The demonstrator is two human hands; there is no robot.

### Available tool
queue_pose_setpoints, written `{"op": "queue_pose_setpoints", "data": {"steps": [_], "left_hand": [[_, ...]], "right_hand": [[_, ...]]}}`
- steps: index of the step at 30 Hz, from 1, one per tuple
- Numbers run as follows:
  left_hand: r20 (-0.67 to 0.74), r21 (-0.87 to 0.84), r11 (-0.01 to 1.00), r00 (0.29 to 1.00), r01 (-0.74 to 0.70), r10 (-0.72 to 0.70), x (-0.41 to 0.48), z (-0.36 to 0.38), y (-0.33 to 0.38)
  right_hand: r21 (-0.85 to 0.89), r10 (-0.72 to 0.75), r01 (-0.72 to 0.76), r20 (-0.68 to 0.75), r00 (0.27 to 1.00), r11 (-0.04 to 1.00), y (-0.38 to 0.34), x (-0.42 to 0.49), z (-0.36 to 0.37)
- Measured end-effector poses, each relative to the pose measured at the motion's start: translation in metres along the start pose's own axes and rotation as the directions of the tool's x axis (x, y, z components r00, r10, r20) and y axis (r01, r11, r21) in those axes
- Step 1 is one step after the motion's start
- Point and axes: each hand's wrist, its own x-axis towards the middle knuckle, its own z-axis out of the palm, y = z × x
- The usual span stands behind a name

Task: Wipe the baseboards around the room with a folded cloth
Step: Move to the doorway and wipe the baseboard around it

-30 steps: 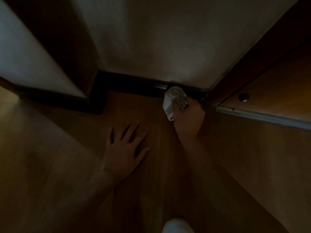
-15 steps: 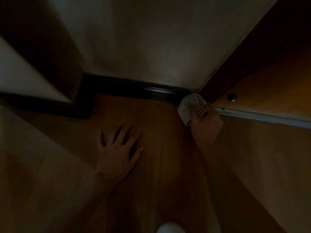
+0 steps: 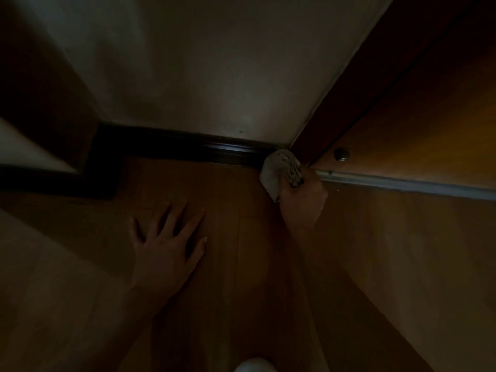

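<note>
A dark glossy baseboard (image 3: 188, 147) runs along the foot of the pale wall. My right hand (image 3: 303, 202) grips a folded white cloth (image 3: 279, 170) and holds it against the baseboard's right end, in the corner by the door frame. My left hand (image 3: 166, 242) lies flat on the wooden floor with its fingers spread, well left of the cloth.
A wooden door (image 3: 416, 130) with a metal strip along its foot (image 3: 402, 182) and a round metal stop (image 3: 341, 153) stands at the right. The baseboard steps round a wall corner (image 3: 88, 167) at the left. Something white (image 3: 253, 365) shows at the bottom edge.
My right hand has slid the cloth to the right along the baseboard into the corner by the door frame. My left hand has stayed flat on the floor.
</note>
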Motion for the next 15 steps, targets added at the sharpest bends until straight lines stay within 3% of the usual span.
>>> {"op": "queue_pose_setpoints", "data": {"steps": [4, 10, 15], "left_hand": [[0.000, 0.000, 1.000, 1.000, -0.008, 0.008, 0.001, -0.001, 0.000], [0.001, 0.005, 1.000, 1.000, -0.014, 0.014, 0.001, -0.002, 0.000], [0.029, -0.005, 1.000, 0.999, -0.016, 0.016, 0.002, -0.003, -0.002]], "right_hand": [[0.055, 0.048, -0.046, -0.034, 0.998, 0.997, -0.006, -0.005, 0.005], [0.123, -0.074, 0.058, 0.124, 0.990, 0.991, -0.030, -0.013, 0.032], [0.184, -0.049, 0.028, 0.112, 0.993, 0.982, -0.040, -0.017, 0.042]]}}
